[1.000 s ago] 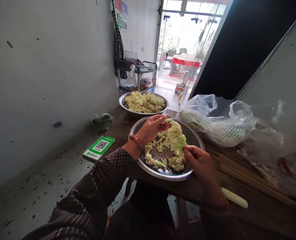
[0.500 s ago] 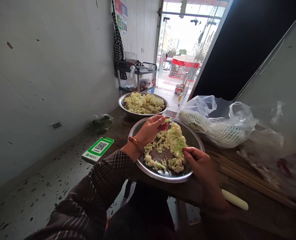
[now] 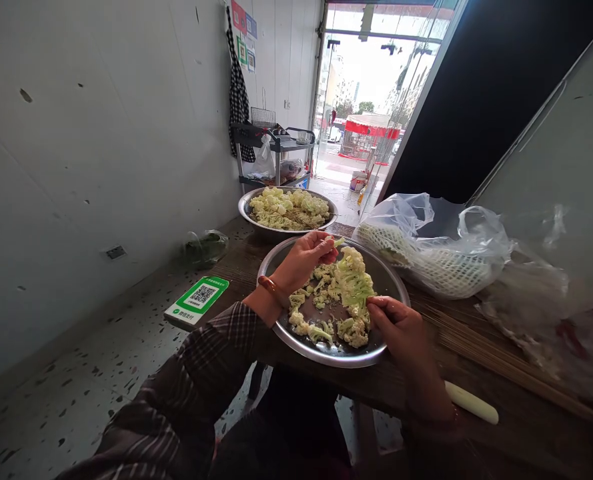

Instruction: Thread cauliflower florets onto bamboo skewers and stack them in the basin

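Note:
My left hand [image 3: 310, 257] is closed over the far side of the basin, pinching a small pale-green cauliflower piece [image 3: 337, 243] between thumb and fingers. My right hand [image 3: 399, 327] pinches the near right end of a long cluster of cauliflower florets [image 3: 355, 277], which reaches up toward the left hand. Whether a skewer runs through the cluster I cannot make out. Below both hands, a round metal basin [image 3: 333, 361] holds loose cauliflower florets [image 3: 353, 330] and crumbs. The cluster hangs over them, and the left hand's piece is close to its top.
Behind stands a second metal basin [image 3: 245, 211] heaped with cauliflower. Thin bamboo skewers [image 3: 496, 360] and a pale knife-like handle [image 3: 471, 401] lie at right. Plastic bags [image 3: 451, 260] sit beyond them. A green QR-code sign [image 3: 199, 298] rests at the table's left edge, near the wall.
Hardly anything differs. Both hands keep their grips in nearly the same places, and the whole view has shifted down very slightly.

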The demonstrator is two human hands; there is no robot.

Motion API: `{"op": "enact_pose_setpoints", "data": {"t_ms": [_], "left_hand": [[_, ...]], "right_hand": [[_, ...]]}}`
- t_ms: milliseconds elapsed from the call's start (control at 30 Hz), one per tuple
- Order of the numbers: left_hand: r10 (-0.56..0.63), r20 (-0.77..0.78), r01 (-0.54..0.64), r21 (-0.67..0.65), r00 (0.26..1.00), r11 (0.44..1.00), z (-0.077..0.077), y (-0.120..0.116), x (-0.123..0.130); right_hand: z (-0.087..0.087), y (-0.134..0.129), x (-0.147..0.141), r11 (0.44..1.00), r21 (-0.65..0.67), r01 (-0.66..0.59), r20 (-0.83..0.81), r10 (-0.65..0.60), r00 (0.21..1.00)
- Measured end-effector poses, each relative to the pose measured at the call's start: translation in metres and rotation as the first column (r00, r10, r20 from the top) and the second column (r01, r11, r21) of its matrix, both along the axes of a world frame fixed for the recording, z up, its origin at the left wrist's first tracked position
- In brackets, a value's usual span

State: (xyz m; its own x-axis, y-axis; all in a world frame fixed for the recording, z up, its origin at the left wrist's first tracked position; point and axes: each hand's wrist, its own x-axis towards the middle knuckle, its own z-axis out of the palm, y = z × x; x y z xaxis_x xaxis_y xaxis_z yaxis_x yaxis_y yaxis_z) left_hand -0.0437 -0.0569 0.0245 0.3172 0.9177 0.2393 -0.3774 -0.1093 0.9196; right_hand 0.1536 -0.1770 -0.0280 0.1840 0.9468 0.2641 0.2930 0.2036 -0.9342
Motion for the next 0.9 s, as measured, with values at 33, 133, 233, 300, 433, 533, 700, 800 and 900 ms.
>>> {"op": "enact_pose_setpoints", "data": {"t_ms": [33,133,233,300,433,533,700,800,900], "left_hand": [[-0.003,0.006,0.003,-0.004,1.000,1.000,-0.0001,0.0002,-0.0002],[-0.015,0.025,0.015,-0.006,1.000,1.000,0.0002,0.0009,-0.0008],[-0.024,0.027,0.024,0.008,0.999,1.000,0.0006,0.0014,-0.0017],[-0.027,0.025,0.026,0.022,0.999,0.999,0.0007,0.0016,-0.0022],[-0.037,0.005,0.037,0.060,0.999,0.998,0.0000,0.0012,-0.0024],[-0.044,0.007,0.043,0.065,0.999,0.997,-0.0007,0.0005,-0.0014],[-0.034,0.010,0.033,0.075,0.999,0.997,-0.0009,-0.0001,0.0006],[-0.034,-0.002,0.034,0.076,0.999,0.996,-0.0008,-0.0003,0.0003],[-0.044,-0.014,0.045,0.083,0.999,0.996,-0.0010,-0.0004,-0.0006]], "right_hand": [[0.0004,-0.0001,-0.0001,1.000,-0.003,0.002,-0.002,-0.002,1.000],[0.0017,-0.0007,0.0000,1.000,-0.017,0.001,-0.007,-0.001,1.000],[0.0030,-0.0011,0.0003,1.000,-0.027,0.003,-0.009,-0.003,1.000],[0.0037,-0.0015,0.0004,0.999,-0.030,0.011,-0.004,-0.011,1.000],[0.0047,-0.0025,0.0001,1.000,-0.014,0.020,0.018,-0.020,1.000],[0.0049,-0.0027,-0.0004,1.000,0.004,0.022,0.030,-0.022,0.999],[0.0039,-0.0018,-0.0007,1.000,0.026,0.013,0.041,-0.014,0.999],[0.0029,-0.0016,-0.0011,1.000,0.028,0.014,0.038,-0.015,0.999],[0.0030,-0.0020,-0.0017,0.999,0.035,0.018,0.043,-0.019,0.999]]}}
